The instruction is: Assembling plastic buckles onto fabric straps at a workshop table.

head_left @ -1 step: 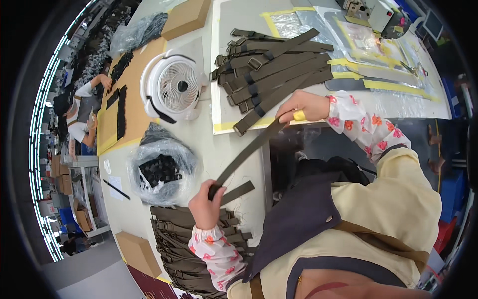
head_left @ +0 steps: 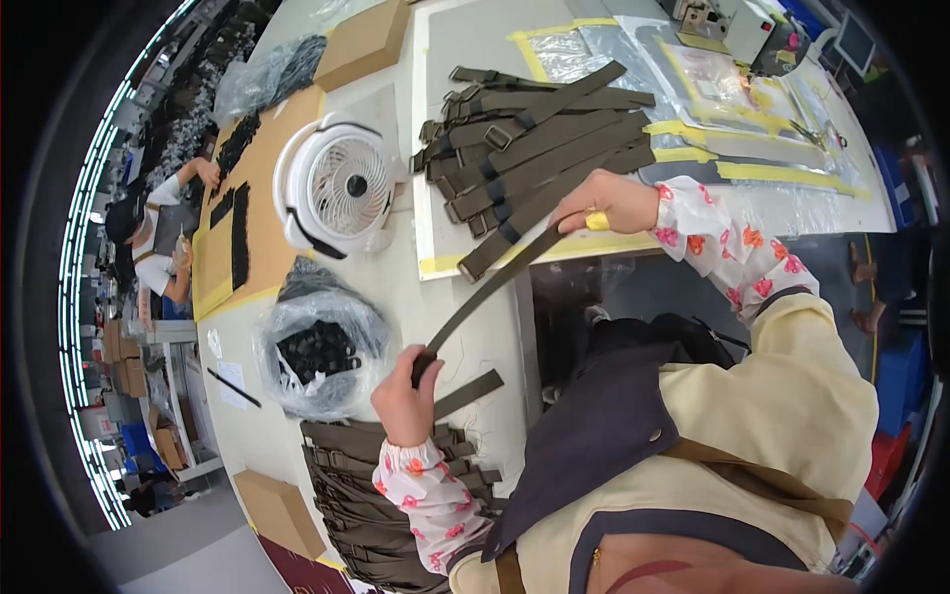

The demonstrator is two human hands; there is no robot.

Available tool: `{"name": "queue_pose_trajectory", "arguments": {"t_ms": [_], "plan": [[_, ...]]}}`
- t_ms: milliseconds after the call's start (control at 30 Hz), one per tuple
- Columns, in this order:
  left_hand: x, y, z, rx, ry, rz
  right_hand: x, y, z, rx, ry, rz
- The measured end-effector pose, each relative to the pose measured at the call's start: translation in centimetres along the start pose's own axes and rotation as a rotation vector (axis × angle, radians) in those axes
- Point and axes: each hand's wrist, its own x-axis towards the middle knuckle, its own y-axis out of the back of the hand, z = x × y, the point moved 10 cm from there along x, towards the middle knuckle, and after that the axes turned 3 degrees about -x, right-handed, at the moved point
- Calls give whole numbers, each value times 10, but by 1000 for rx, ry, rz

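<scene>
A dark olive webbing strap stretches between my two hands over the table's front edge, bowed slightly. My left hand is closed on its lower end, with a dark piece showing between thumb and fingers. Higher up and to the right, my right hand pinches the other end; a yellow wrap sits on one finger. Just beyond that hand lies a fanned pile of olive straps with buckles. Under and beside my left forearm rests a second, thick stack of buckled straps, one loose end poking out to the right.
A white fan stands left of the far pile. Nearer is a clear plastic bag of black parts. Cardboard boxes lie on the table. A machine stands far right; another person works at left.
My left hand has shifted slightly up and left, and the strap now bows more than before. The right hand keeps its pinch, barely moved. The view has shifted a little.
</scene>
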Motion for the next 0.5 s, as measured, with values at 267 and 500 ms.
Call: {"name": "queue_pose_trajectory", "arguments": {"t_ms": [267,500], "plan": [[124,-150,36,323,-273,36,-58,106,109,-684,-127,256],[111,-202,21,319,32,-31,2,104,150,-548,3,351]]}}
